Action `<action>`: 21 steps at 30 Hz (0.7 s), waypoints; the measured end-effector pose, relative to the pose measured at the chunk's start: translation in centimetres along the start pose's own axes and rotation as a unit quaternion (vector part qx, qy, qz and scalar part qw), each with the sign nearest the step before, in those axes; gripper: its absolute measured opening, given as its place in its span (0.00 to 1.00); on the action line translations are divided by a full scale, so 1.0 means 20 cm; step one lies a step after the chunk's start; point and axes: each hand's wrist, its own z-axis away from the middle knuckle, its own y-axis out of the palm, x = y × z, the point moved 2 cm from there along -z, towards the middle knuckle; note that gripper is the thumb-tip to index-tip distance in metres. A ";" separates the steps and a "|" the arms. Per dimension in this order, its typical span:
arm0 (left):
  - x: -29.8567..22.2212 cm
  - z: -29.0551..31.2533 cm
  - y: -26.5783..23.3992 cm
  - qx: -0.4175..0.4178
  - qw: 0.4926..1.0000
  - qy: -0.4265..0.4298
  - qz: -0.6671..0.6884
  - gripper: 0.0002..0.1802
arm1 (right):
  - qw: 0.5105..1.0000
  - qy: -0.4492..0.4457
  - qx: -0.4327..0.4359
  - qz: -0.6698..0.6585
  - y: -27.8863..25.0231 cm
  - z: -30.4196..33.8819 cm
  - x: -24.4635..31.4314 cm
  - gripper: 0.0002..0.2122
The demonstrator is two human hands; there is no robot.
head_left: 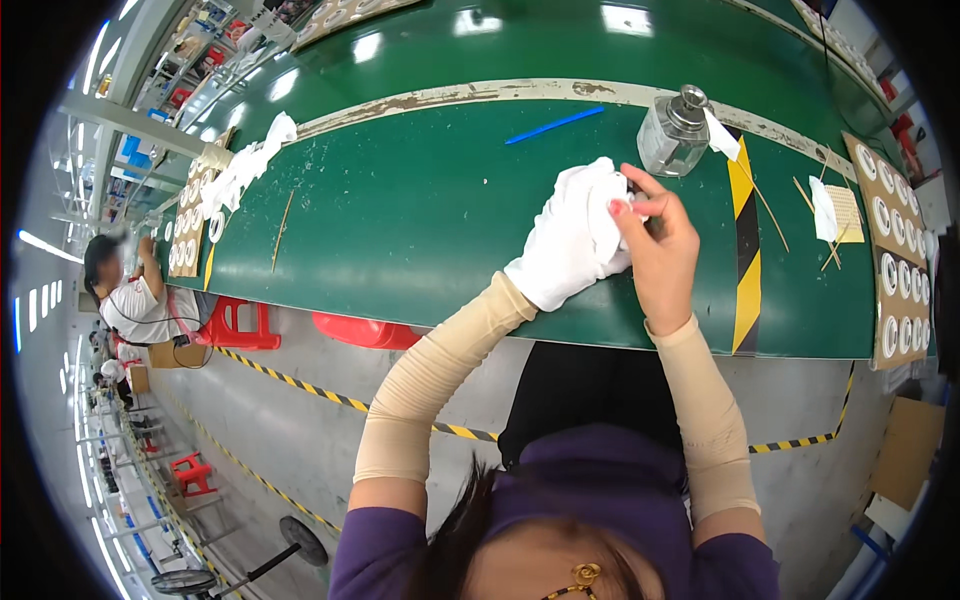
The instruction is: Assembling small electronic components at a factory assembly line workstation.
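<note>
My left hand [572, 240] wears a white cloth glove and is closed around something small that the glove hides. My right hand [655, 235] is bare, with painted nails, and its fingertips pinch at the same spot on the gloved fingers. What is held between them I cannot make out. Both hands hover over the green work table [420, 210] near its front edge. A clear glass bottle [674, 135] with a metal pump top stands just beyond my right hand.
A blue stick [555, 125] lies at the table's far side. Thin wooden sticks [283, 230] and white cloths [245, 165] lie left. Cardboard trays of white rings [895, 250] sit right, beside a yellow-black stripe [745, 250]. Another person [125, 290] works at far left near red stools [240, 325].
</note>
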 end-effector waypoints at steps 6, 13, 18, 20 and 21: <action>0.00 0.02 0.07 -0.071 0.994 0.006 -0.077 0.49 | 0.987 0.154 -0.050 0.016 -0.05 -0.05 -0.06 0.05; -0.09 0.00 0.10 -0.099 0.991 0.027 -0.087 0.40 | 0.994 0.085 -0.056 -0.025 -0.10 -0.08 -0.04 0.06; -0.09 -0.08 0.05 -0.111 0.969 0.116 -0.186 0.25 | 0.990 0.099 -0.051 -0.084 -0.02 -0.07 -0.05 0.05; -0.13 -0.11 -0.03 -0.009 0.964 0.113 -0.240 0.14 | 0.995 0.063 -0.024 -0.077 0.02 -0.01 -0.03 0.04; -0.08 -0.08 -0.05 -0.055 0.976 0.169 -0.127 0.11 | 0.997 0.064 0.003 -0.050 0.04 -0.02 -0.03 0.05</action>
